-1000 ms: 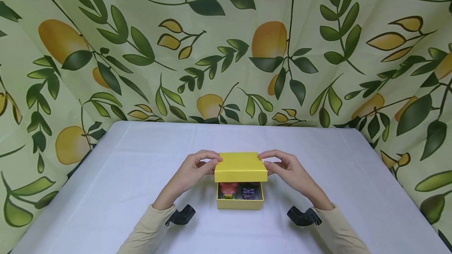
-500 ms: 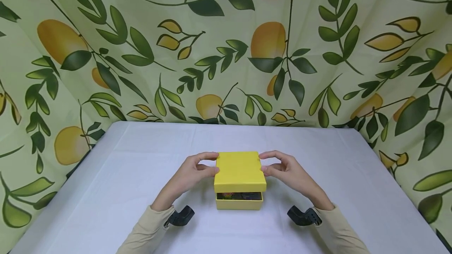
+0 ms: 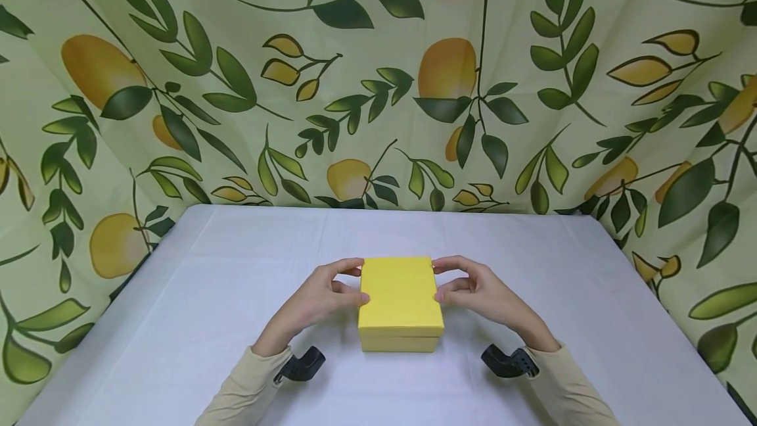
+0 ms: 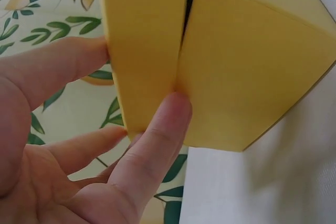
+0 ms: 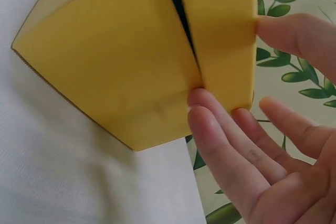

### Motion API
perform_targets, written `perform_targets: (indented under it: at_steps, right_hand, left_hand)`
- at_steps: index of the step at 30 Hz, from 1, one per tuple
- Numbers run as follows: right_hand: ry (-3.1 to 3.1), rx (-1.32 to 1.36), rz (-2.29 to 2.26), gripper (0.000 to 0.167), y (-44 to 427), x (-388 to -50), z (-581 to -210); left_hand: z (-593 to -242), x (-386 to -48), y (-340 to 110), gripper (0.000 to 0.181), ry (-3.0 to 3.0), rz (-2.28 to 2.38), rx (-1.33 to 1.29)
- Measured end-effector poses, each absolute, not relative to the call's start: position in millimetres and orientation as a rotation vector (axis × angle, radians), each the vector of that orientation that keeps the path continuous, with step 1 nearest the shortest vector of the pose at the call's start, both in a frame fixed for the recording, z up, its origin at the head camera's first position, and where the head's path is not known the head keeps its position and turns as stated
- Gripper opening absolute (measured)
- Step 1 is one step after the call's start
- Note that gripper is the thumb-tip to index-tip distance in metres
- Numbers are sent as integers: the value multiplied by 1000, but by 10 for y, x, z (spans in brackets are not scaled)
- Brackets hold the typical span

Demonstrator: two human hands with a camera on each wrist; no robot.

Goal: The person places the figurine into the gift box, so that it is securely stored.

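A yellow lid point(image 3: 401, 291) lies over the yellow box base point(image 3: 399, 344) in front of me, so the contents are hidden. Both wrist views show a thin dark wedge between lid and base, widest at the near end and narrowing toward the far end. My left hand point(image 3: 324, 298) holds the lid's left side, its thumb on the top edge and a fingertip point(image 4: 178, 106) at the seam. On the opposite side my right hand point(image 3: 481, 293) grips the lid likewise, with fingertips point(image 5: 202, 116) by the seam near the far corner.
The box stands on a table with a white cloth point(image 3: 266, 235). Behind the table hangs a curtain point(image 3: 378, 117) printed with leaves and fruit. Dark wrist-worn devices point(image 3: 304, 363) sit at both sleeve cuffs.
The lid's near edge has come down onto the base as both hands lowered it. Two small figures, one reddish and one dark purple, showed inside a second ago and are now covered.
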State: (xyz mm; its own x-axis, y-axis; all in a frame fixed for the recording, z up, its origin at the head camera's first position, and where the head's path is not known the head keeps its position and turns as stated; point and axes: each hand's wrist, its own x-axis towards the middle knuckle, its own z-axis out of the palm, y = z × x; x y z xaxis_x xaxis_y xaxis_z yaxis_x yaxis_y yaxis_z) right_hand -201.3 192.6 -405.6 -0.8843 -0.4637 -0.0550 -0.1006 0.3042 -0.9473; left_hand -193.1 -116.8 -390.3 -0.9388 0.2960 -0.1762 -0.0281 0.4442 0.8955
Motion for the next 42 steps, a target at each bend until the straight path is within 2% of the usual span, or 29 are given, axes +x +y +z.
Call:
perform_targets:
  at_steps: [13, 42]
  right_hand:
    - [2237, -533, -1549, 79, 1918, -2049, -4129]
    - [2279, -549, -1479, 76, 1934, -2059, -4149]
  left_hand:
    - [-3954, -1932, -1170, 77, 2417, 1441, 295]
    - [-4011, -1967, -1196, 73, 2436, 1435, 317]
